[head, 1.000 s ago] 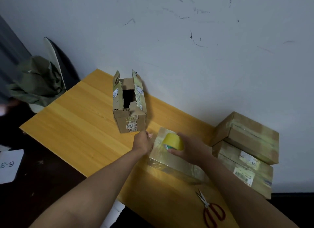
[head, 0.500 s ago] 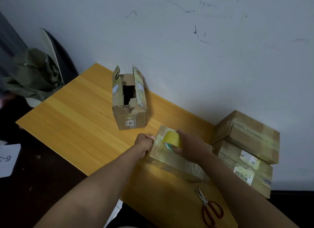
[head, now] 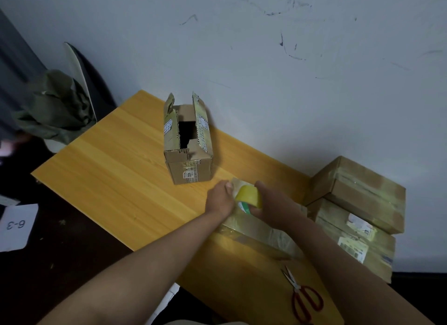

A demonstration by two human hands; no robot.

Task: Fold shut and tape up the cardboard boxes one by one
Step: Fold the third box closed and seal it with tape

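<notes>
A flat cardboard box (head: 256, 230), glossy with tape, lies on the wooden table (head: 121, 170) in front of me. My right hand (head: 273, 206) grips a yellow tape roll (head: 250, 196) over the box's far left end. My left hand (head: 219, 199) holds that end of the box, thumb against its top corner beside the roll. An open box (head: 188, 153) with raised flaps stands upright just beyond my hands. Two closed, taped boxes (head: 358, 194) are stacked at the right against the wall.
Red-handled scissors (head: 304, 298) lie near the table's front right edge. A chair draped with green cloth (head: 55, 109) stands left of the table. A paper sheet marked 6-3 (head: 17, 225) lies on the dark floor at left.
My right hand has carried the tape roll a little toward the box's far left end. My left hand has stayed at that end, and the view has shifted slightly.
</notes>
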